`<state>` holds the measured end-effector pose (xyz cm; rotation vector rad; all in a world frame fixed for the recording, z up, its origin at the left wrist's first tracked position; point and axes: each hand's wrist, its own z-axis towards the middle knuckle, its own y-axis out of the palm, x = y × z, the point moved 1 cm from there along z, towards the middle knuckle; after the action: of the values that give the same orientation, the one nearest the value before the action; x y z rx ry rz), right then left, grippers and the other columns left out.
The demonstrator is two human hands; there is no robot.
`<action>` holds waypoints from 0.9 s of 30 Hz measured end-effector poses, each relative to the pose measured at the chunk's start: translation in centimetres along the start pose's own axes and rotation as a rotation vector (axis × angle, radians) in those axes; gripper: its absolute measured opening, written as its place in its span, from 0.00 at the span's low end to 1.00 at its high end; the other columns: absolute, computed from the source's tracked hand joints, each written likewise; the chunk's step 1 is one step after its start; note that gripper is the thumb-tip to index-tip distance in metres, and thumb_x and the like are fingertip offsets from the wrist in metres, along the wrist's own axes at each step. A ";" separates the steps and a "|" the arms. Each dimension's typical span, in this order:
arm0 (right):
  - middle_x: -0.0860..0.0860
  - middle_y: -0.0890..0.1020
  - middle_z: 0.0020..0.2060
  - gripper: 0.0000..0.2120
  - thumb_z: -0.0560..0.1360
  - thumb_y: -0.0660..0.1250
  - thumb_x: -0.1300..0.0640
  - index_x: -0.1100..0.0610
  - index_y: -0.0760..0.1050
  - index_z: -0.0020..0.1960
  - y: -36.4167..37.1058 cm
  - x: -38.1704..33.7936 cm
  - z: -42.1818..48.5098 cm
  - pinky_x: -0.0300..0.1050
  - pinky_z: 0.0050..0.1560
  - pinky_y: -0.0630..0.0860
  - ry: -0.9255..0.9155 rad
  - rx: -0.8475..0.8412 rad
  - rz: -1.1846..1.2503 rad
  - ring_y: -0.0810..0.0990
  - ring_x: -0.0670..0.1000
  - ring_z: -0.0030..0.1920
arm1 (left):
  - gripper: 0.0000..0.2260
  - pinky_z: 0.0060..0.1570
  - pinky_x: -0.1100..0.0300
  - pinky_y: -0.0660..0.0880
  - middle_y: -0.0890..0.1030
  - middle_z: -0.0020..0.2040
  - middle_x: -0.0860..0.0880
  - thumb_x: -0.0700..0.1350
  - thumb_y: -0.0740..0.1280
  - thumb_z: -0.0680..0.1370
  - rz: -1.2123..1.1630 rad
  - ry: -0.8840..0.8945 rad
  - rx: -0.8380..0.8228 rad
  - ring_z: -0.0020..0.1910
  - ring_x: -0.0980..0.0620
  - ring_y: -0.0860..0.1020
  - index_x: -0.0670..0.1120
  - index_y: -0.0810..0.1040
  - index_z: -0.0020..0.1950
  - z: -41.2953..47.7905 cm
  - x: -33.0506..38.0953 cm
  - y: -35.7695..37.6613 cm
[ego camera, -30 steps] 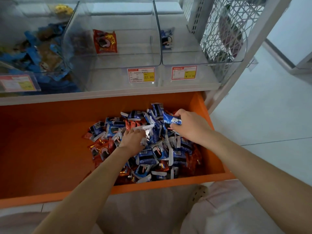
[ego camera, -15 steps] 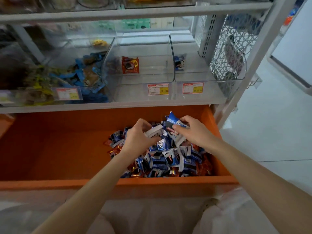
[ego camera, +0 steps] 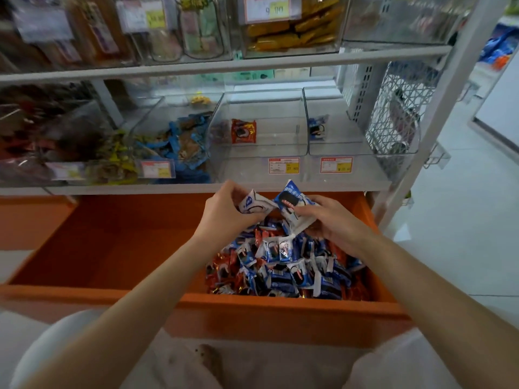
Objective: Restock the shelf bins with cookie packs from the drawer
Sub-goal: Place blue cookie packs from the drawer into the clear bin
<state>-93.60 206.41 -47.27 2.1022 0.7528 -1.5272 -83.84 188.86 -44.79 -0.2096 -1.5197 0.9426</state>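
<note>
Head view, looking forward and down, close over drawer (ego camera: 112,248)

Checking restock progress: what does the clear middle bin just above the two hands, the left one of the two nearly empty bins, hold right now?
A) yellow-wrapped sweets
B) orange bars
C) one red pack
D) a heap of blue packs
C: the middle bin shows only a single red pack, while the left hand grips a white pack and the right hand a blue pack above the drawer.
</note>
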 end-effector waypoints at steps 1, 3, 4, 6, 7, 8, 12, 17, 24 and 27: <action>0.52 0.82 0.49 0.15 0.76 0.67 0.57 0.52 0.72 0.62 -0.3 -0.1 0.1 0.43 0.46 0.78 -0.026 0.028 -0.007 0.81 0.48 0.47 | 0.15 0.34 0.78 0.69 0.76 0.41 0.60 0.48 0.77 0.69 0.016 0.026 0.011 0.37 0.64 0.75 0.53 0.71 0.47 0.3 0.3 -0.3; 0.51 0.82 0.49 0.13 0.76 0.68 0.55 0.45 0.74 0.59 -0.9 -0.2 0.2 0.48 0.53 0.80 -0.104 0.116 -0.066 0.82 0.50 0.48 | 0.13 0.34 0.76 0.70 0.76 0.40 0.60 0.50 0.76 0.70 0.040 0.071 0.016 0.37 0.65 0.74 0.55 0.72 0.46 1.2 0.9 -0.8; 0.50 0.82 0.49 0.13 0.75 0.69 0.54 0.44 0.74 0.58 -1.4 -0.3 0.3 0.49 0.54 0.80 -0.140 0.158 -0.099 0.82 0.50 0.48 | 0.12 0.33 0.74 0.71 0.77 0.41 0.60 0.52 0.75 0.70 0.051 0.088 0.023 0.37 0.65 0.75 0.56 0.73 0.46 1.8 1.1 -0.9; 0.46 0.82 0.48 0.16 0.75 0.69 0.52 0.45 0.73 0.62 -2.3 -0.4 0.5 0.46 0.52 0.80 -0.194 0.242 -0.166 0.82 0.46 0.47 | 0.10 0.35 0.70 0.73 0.78 0.41 0.59 0.55 0.74 0.70 0.058 0.106 0.050 0.37 0.64 0.76 0.57 0.75 0.47 3.2 1.4 -0.9; 0.43 0.81 0.48 0.17 0.75 0.69 0.51 0.45 0.73 0.62 -2.7 -0.7 0.7 0.40 0.50 0.79 -0.224 0.276 -0.218 0.82 0.43 0.46 | 0.10 0.34 0.69 0.73 0.79 0.42 0.59 0.54 0.74 0.71 0.041 0.114 0.057 0.37 0.64 0.76 0.57 0.75 0.48 4.0 1.5 -0.7; 0.41 0.81 0.47 0.16 0.75 0.69 0.50 0.45 0.72 0.62 -3.2 -0.9 1.1 0.34 0.47 0.77 -0.249 0.308 -0.271 0.81 0.40 0.45 | 0.10 0.33 0.71 0.73 0.78 0.42 0.58 0.53 0.73 0.71 0.010 0.122 0.058 0.37 0.66 0.77 0.56 0.75 0.48 4.8 1.7 -0.4; 0.42 0.81 0.44 0.12 0.75 0.69 0.52 0.48 0.73 0.58 -5.1 -2.6 3.4 0.29 0.38 0.72 -0.332 0.461 -0.367 0.79 0.36 0.40 | 0.11 0.34 0.76 0.69 0.76 0.47 0.54 0.45 0.72 0.74 -0.041 0.160 0.091 0.39 0.61 0.76 0.53 0.73 0.52 8.8 1.9 0.9; 0.41 0.76 0.39 0.16 0.76 0.67 0.57 0.58 0.71 0.62 -7.7 -6.3 7.8 0.27 0.29 0.70 -0.399 0.611 -0.496 0.77 0.34 0.31 | 0.15 0.39 0.82 0.65 0.71 0.52 0.54 0.41 0.70 0.75 -0.032 0.215 0.142 0.43 0.62 0.71 0.45 0.74 0.61 14.2 2.1 2.0; 0.53 0.79 0.47 0.18 0.77 0.67 0.54 0.61 0.70 0.63 -12.7 -8.6 17.7 0.29 0.24 0.65 -0.311 0.656 -0.769 0.71 0.43 0.31 | 0.15 0.41 0.81 0.66 0.72 0.52 0.53 0.43 0.71 0.75 -0.012 0.215 0.119 0.46 0.59 0.71 0.45 0.74 0.60 21.1 1.2 4.3; 0.55 0.79 0.53 0.18 0.76 0.67 0.54 0.59 0.71 0.63 -14.5 -8.6 21.4 0.39 0.36 0.69 -0.212 0.609 -0.953 0.76 0.50 0.39 | 0.15 0.41 0.75 0.67 0.72 0.52 0.53 0.45 0.70 0.75 0.017 0.215 0.106 0.47 0.57 0.71 0.45 0.73 0.60 23.4 0.8 5.3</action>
<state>-120.51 202.45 -45.90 1.9763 1.4772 -2.7078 -107.07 182.75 -45.08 -0.2400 -1.2693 0.9793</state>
